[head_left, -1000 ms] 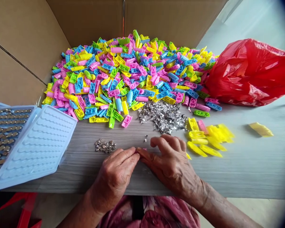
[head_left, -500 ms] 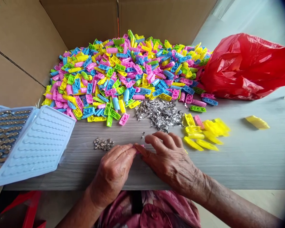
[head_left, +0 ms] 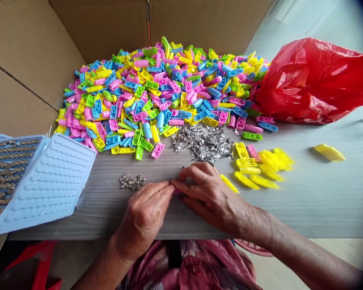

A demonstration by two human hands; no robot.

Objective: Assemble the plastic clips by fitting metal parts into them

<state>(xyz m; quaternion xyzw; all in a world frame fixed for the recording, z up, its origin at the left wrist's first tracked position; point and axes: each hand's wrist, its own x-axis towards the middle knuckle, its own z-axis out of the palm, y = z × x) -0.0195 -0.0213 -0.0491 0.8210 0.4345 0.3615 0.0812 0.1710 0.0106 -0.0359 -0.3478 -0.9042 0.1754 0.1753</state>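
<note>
Your left hand (head_left: 147, 213) pinches the pink piece (head_left: 176, 191) between both hands' fingertips; your right hand (head_left: 214, 197) touches it, grip unclear, its fingers hiding the long axis.

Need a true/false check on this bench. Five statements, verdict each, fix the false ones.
1. The left hand and right hand meet at a pink piece. True.
2. The red plastic bag lies left of the coloured pile. False: it lies at the pile's right end.
3. The silvery metal parts are heaped along the near edge of the pile. True.
4. The small round metal pieces are closer to the right hand. False: they are just beyond the left hand.
5. The blue plastic packaging at the left holds rows of discs. True.
</note>
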